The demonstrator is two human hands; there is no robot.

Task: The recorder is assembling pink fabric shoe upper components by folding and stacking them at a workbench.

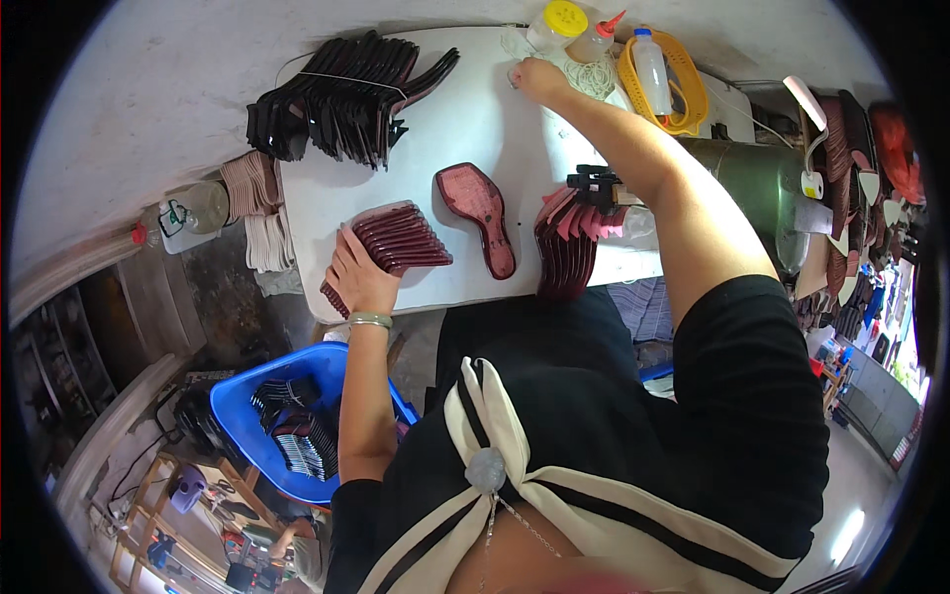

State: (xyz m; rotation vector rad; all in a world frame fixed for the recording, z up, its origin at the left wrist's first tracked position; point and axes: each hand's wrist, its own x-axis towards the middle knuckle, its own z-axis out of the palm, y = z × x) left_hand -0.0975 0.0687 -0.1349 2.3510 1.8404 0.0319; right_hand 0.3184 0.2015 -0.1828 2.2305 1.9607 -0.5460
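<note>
Nearest, at the lower left, a blue plastic tub point(259, 404) is sitting below the table edge, holding dark glossy sole pieces point(297, 436) packed on edge. Just beyond it the left hand point(358, 277), with a thin metal bangle at the wrist, is resting on the near edge of the white table point(465, 129), its fingers closing around the near end of a fanned stack of maroon insoles point(396, 243), shiny and ribbed along their edges. To the right of that stack a single maroon insole point(480, 213) is lying flat, broad at the far end and narrowing toward the near one. Further right, another bunch of maroon and pink pieces point(569, 247) is hanging over the table's right edge under a black clamp point(594, 186). At the far left a large bundle of black curved pieces point(341, 94) is lying tied with string. At the far edge the right hand point(539, 77) is reaching out, fingers bent together on something pale beside a yellow-capped jar point(556, 24); what it grips I cannot tell
</note>
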